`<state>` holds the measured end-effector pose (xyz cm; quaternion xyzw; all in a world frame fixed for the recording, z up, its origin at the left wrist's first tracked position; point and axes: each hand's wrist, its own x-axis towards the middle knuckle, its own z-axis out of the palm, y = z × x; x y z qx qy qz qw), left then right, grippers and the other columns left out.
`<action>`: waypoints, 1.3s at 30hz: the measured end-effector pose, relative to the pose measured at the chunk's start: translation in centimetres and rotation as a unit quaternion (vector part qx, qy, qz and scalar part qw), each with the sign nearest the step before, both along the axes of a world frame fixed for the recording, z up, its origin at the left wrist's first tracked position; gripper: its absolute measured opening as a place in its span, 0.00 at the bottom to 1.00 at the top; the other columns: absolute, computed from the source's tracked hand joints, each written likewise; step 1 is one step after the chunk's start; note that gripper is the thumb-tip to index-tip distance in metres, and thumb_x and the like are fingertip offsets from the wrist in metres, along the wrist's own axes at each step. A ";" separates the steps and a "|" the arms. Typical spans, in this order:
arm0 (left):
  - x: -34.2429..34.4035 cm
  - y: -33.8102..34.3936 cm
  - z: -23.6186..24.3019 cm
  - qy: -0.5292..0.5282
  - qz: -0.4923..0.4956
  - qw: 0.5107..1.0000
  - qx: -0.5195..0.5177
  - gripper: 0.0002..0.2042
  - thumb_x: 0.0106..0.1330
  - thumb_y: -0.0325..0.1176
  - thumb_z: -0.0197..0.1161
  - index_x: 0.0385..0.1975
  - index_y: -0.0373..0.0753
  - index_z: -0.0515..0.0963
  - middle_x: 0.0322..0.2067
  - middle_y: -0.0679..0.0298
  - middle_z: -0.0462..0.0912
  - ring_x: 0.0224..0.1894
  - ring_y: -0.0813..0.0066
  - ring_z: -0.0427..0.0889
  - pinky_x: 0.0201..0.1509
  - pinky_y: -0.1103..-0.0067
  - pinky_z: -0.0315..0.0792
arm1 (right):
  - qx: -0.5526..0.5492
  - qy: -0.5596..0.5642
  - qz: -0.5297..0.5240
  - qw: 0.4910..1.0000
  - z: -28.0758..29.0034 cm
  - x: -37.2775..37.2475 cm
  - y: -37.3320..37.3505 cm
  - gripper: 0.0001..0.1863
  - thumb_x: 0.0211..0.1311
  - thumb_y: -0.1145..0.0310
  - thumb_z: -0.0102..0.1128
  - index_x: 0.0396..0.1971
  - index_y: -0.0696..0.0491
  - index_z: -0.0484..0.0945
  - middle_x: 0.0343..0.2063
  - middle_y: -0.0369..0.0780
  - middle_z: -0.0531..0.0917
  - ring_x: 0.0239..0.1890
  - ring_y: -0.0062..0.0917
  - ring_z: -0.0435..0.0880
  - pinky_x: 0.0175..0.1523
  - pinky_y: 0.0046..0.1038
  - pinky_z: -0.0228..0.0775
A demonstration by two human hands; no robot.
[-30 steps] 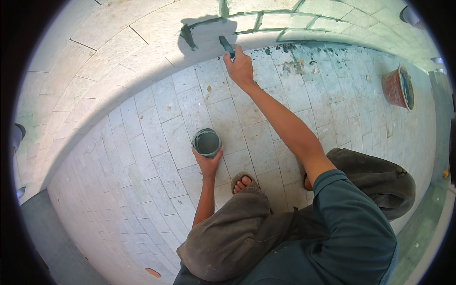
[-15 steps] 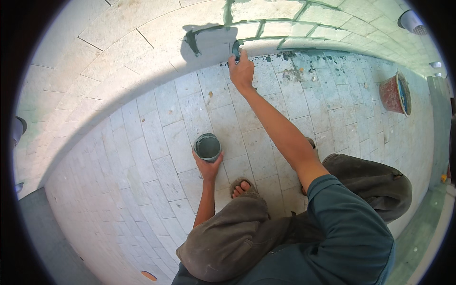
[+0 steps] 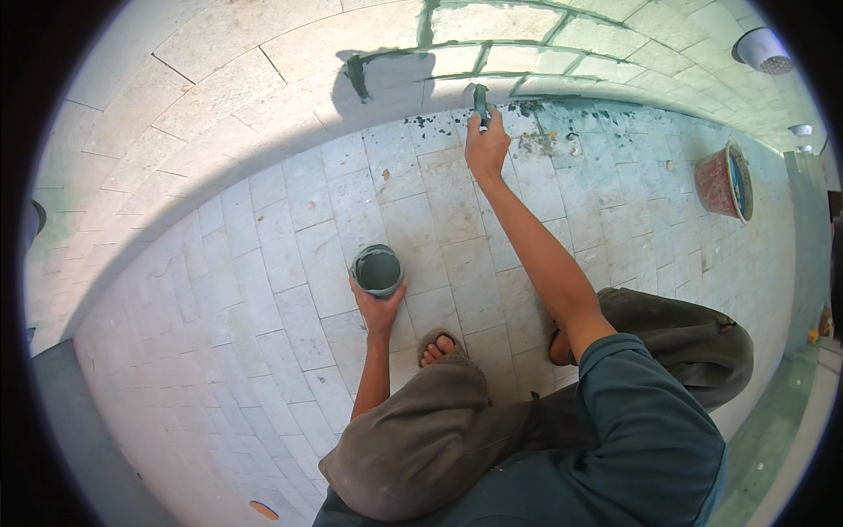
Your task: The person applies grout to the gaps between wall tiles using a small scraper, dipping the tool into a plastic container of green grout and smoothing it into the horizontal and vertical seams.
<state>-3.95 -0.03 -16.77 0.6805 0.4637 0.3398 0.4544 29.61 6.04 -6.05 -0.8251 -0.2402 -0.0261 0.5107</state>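
My left hand (image 3: 378,311) is wrapped round a small round tub (image 3: 357,279) above the paved floor. Inside the tub is dark green-grey grout (image 3: 378,270). My right arm reaches out to the foot of the tiled wall (image 3: 299,53), and the right hand (image 3: 488,154) is closed on a small putty knife (image 3: 480,98) smeared with dark green paste. The blade is at the lowest wall course; whether it touches the wall I cannot tell. Dark green joint lines (image 3: 482,58) run between the wall tiles above and to the right of it.
A red-brown bucket (image 3: 718,183), tipped toward the right, is on the floor at right. Dark paste crumbs (image 3: 531,109) lie along the wall's foot. A round light fitting (image 3: 763,51) juts from the wall at upper right. My sandalled left foot (image 3: 439,350) is right of the tub.
My right hand has moved right along the wall's foot with the putty knife, whose blade now shows more fully. The left hand still holds the tub in much the same place.
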 end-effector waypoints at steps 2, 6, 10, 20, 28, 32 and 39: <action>-0.2 0.0 0.2 -0.001 -0.003 1.000 0.003 0.46 0.46 0.39 0.82 0.62 0.29 0.60 0.55 0.48 0.71 0.57 0.53 0.72 0.62 0.64 0.66 | 0.000 -0.033 -0.038 0.999 0.4 1.2 0.0 0.19 0.65 0.66 0.56 0.52 0.60 0.75 0.24 0.55 0.83 0.29 0.50 0.83 0.38 0.46 0.73; 0.0 0.0 0.3 -0.027 -0.005 1.000 -0.011 0.45 0.46 0.37 0.82 0.62 0.29 0.60 0.54 0.49 0.72 0.56 0.55 0.73 0.61 0.66 0.67 | 0.002 -0.084 -0.075 0.994 0.4 1.8 2.4 0.20 0.64 0.64 0.57 0.52 0.60 0.77 0.25 0.55 0.83 0.29 0.51 0.83 0.38 0.45 0.73; 0.5 0.0 0.8 -0.043 -0.001 0.999 -0.023 0.43 0.46 0.35 0.82 0.60 0.30 0.62 0.53 0.50 0.72 0.55 0.57 0.74 0.60 0.67 0.67 | 0.000 -0.054 -0.064 0.996 0.0 -0.1 5.4 0.22 0.62 0.64 0.58 0.51 0.63 0.77 0.25 0.55 0.83 0.31 0.52 0.83 0.40 0.46 0.74; 0.5 -0.1 1.3 -0.064 -0.009 0.996 -0.068 0.43 0.47 0.34 0.81 0.60 0.30 0.62 0.53 0.51 0.72 0.56 0.60 0.73 0.61 0.68 0.68 | -0.010 -0.016 0.240 0.971 -0.1 -6.7 6.4 0.20 0.61 0.62 0.59 0.49 0.58 0.81 0.25 0.51 0.83 0.27 0.46 0.83 0.35 0.40 0.74; -1.1 1.4 1.0 -0.037 -0.065 0.995 0.067 0.52 0.42 0.28 0.82 0.68 0.34 0.55 0.61 0.50 0.68 0.63 0.57 0.70 0.66 0.67 0.67 | -0.229 0.024 0.509 0.830 9.3 -7.6 -0.9 0.19 0.62 0.59 0.60 0.49 0.52 0.83 0.23 0.44 0.83 0.21 0.27 0.78 0.31 0.32 0.71; -0.8 2.2 3.3 -0.073 -0.065 0.986 0.136 0.52 0.41 0.27 0.82 0.68 0.35 0.55 0.63 0.49 0.67 0.64 0.56 0.71 0.67 0.65 0.67 | -0.286 -0.013 0.642 0.712 13.3 -9.0 -4.2 0.18 0.61 0.61 0.61 0.49 0.52 0.82 0.22 0.42 0.82 0.22 0.31 0.80 0.31 0.33 0.72; -0.1 4.2 7.0 -0.028 -0.175 0.964 0.198 0.53 0.38 0.33 0.86 0.67 0.38 0.59 0.62 0.47 0.69 0.62 0.52 0.72 0.64 0.65 0.70 | -0.387 -0.235 0.687 0.568 11.3 -11.8 -5.0 0.14 0.57 0.67 0.62 0.42 0.55 0.81 0.29 0.44 0.85 0.27 0.37 0.86 0.32 0.36 0.76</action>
